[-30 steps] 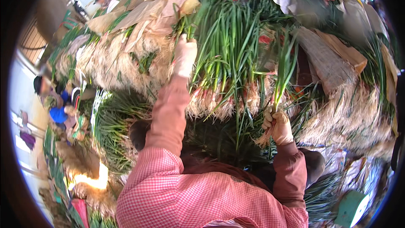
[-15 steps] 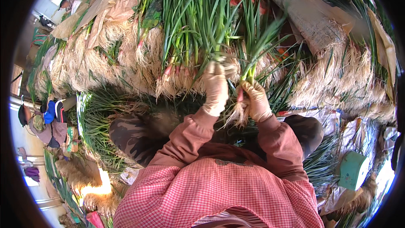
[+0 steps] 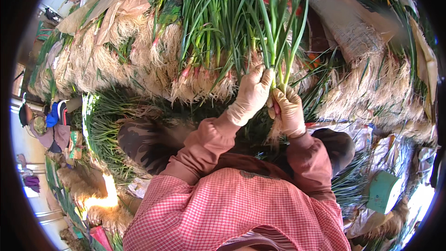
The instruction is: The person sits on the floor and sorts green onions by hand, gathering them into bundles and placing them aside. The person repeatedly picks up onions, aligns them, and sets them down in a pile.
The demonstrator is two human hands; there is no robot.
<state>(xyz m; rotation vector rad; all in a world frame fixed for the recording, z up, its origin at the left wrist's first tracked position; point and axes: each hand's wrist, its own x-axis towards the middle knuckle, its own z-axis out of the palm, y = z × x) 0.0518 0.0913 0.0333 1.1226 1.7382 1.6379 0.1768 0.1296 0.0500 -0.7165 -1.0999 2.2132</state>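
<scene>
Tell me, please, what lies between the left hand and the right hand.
In the head view, green-leaved stalks lie between the left hand and the right hand, pale roots hanging below.

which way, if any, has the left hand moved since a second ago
Yes: the left hand has moved right and toward the body, judged against the draped grey-brown sheet.

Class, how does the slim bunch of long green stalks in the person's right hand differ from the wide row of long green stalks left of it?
The slim bunch of long green stalks has few stalks; the wide row of long green stalks has many, side by side. The slim bunch is gripped by the pale-gloved right hand; the wide row lies outside that grip. Both are green above, with pale, stringy roots below.
</scene>
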